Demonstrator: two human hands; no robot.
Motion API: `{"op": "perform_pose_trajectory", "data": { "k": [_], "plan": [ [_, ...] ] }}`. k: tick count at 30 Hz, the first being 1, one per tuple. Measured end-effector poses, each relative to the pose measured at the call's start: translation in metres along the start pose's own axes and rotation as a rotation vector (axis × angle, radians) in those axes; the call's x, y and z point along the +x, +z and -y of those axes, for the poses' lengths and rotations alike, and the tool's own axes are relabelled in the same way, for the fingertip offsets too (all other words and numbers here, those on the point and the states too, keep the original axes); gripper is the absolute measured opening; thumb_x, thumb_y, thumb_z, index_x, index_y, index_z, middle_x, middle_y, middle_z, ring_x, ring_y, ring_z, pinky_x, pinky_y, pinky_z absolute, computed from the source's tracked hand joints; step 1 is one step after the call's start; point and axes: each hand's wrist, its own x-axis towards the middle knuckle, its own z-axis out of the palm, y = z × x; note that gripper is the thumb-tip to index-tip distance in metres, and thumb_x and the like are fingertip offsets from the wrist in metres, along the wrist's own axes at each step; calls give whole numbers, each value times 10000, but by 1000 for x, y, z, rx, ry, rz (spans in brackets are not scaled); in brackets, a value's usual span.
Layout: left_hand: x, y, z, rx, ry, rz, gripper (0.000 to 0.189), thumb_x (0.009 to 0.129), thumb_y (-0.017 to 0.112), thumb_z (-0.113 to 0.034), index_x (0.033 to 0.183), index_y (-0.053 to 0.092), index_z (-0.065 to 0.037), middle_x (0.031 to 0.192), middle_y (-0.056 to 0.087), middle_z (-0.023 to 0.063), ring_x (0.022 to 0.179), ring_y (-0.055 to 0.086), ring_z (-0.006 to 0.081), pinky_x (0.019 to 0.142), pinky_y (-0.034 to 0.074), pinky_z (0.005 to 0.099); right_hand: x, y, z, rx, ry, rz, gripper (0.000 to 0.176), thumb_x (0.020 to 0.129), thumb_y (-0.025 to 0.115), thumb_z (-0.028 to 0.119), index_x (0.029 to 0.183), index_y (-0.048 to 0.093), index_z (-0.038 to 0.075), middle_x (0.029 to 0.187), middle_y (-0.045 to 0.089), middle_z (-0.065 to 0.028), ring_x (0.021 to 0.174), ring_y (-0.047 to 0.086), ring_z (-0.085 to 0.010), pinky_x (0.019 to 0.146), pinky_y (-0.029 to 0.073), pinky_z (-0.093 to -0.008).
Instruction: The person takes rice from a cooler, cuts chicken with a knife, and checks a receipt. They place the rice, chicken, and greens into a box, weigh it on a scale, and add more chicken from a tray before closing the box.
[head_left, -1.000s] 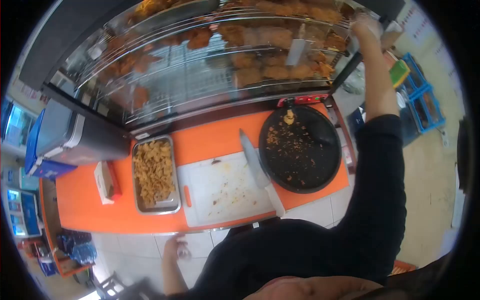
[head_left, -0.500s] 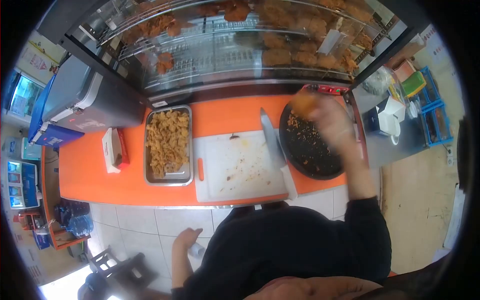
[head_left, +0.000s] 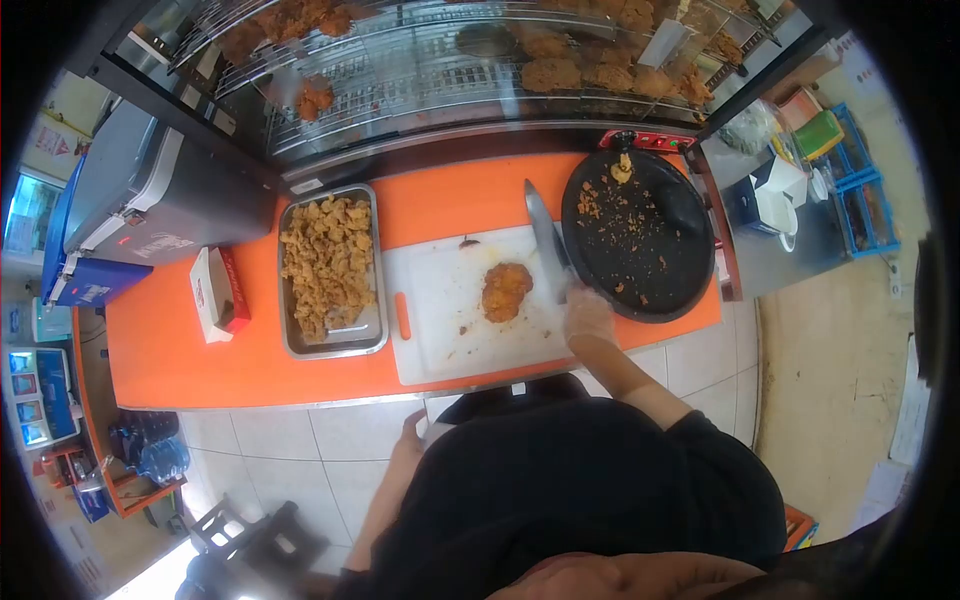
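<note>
My right hand (head_left: pixel 590 315), in a clear plastic glove, is closed over the handle of a large kitchen knife (head_left: pixel 545 235). The blade lies along the right edge of a white cutting board (head_left: pixel 430 285), pointing away from me. On the board, left of the knife, rests a browned piece of fried chicken (head_left: pixel 507 292) among crumbs. A black round pan (head_left: pixel 685 265) with crumbs and a small fried bit (head_left: pixel 622 170) is just right of the knife. Low by my waist is my left hand (head_left: pixel 408 440), beside something whitish; its fingers are partly hidden.
Left of the board stands a metal tray (head_left: pixel 370 345) of small fried pieces. Further left are a red-and-white paper box (head_left: pixel 215 295) and a grey cooler box (head_left: pixel 190 200). A glass display cabinet (head_left: pixel 400 130) with fried chicken on racks borders the orange counter (head_left: pixel 160 345) at the back.
The fried chicken piece has gone from my right hand over the pan onto the cutting board. My right hand has come down to the knife handle. My left hand has moved closer to my waist.
</note>
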Motion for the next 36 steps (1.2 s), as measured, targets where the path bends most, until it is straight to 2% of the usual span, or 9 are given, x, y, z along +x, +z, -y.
{"op": "perform_pose_trajectory", "data": {
  "k": [5,7,13,17,19,21,29,32,36],
  "plan": [
    [26,-42,-19,-75,181,221,321,831,520,-31,1151,523,-49,867,596,43,777,568,156,697,454,279,-35,-33,4,214,310,147,443,789,485,87,1228,428,70,1098,557,-183,1028,551,-279,888,429,-385],
    [40,-59,-52,328,120,100,300,834,474,0,1112,573,-52,908,600,41,831,570,143,746,454,275,-42,-33,-17,523,-46,-140,459,804,478,72,1255,398,48,1102,563,-189,1045,543,-290,899,420,-385],
    [91,-49,-139,504,1063,-550,429,790,467,-12,1219,477,-4,1061,586,223,875,604,366,713,470,385,-44,-91,6,875,163,437,438,787,547,68,1197,392,40,1046,592,-187,991,569,-309,832,448,-377],
    [130,-16,-185,570,1113,-369,529,792,496,-73,1295,369,30,1139,540,240,1011,531,412,920,366,454,-18,-108,43,442,-204,334,291,878,424,167,1144,450,52,1017,580,-202,895,582,-337,785,458,-418],
    [167,7,-185,911,912,-190,540,821,499,-187,1305,367,13,1101,562,223,996,543,382,983,298,472,-7,-103,57,93,-339,619,259,900,365,178,1103,464,50,984,574,-211,894,588,-333,767,464,-419],
    [239,29,-147,954,1272,-164,551,828,486,-279,1319,372,-56,1065,580,209,995,550,340,1016,218,527,-1,-88,58,74,-328,625,260,893,354,139,1111,463,50,995,570,-200,908,588,-326,762,470,-425],
    [264,47,-139,1142,1051,-40,580,860,430,-329,1386,278,-137,1103,573,175,1079,492,364,1044,91,583,-2,-106,80,528,109,731,267,908,337,165,1101,472,39,1048,554,-197,948,581,-325,779,472,-423],
    [260,44,-177,1050,1140,-148,591,862,421,-333,1393,255,-133,1130,562,173,1109,472,362,1043,83,591,-2,-90,58,182,-239,499,263,884,374,188,1061,491,33,1014,599,-187,957,579,-350,800,447,-455],
    [266,57,-161,1051,1001,-12,610,862,418,-336,1402,223,-132,1164,544,176,1157,437,368,1042,85,596,6,-131,64,143,-113,667,257,901,350,165,1066,477,14,1038,570,-205,961,574,-336,799,462,-435]
  ]
}}
